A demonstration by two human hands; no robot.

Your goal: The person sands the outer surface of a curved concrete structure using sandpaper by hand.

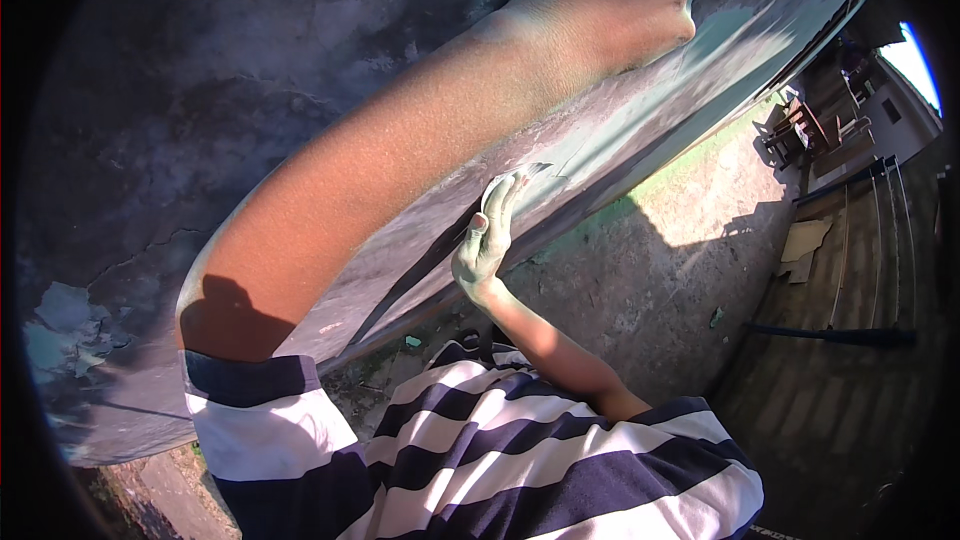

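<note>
Centrally, right hand (484, 248): raised beside the mottled wall (290, 30), palm side toward it, skin pale as if dusted; fingers stretched and lying close together, thumb set apart from them.
Thin pale piece (490, 190): under the right hand, between its fingers and the wall; a light, curved edge shows along the thumb side of the fingers, and a greyish tip appears just beyond the fingertips. Whether the thumb clamps it cannot be told.
Left hand (622, 2): at the upper edge, reaching across the wall, well apart from the thin pale piece; fingers bent at the knuckles and partly cut off by the frame, so their grip cannot be told.
Wall surface: grey and blotched, sunlit in bands near the right hand, with flaking pale patches (65, 325) at far left.
Striped shirt (520, 430): dark and white bands, below both arms.
Floor (590, 285): worn grey, part shaded, part sunlit, beyond the right forearm.
Far right: wooden furniture (805, 130), a flat tan sheet (805, 238) and a dark bar (835, 334) joined to pale cords.
</note>
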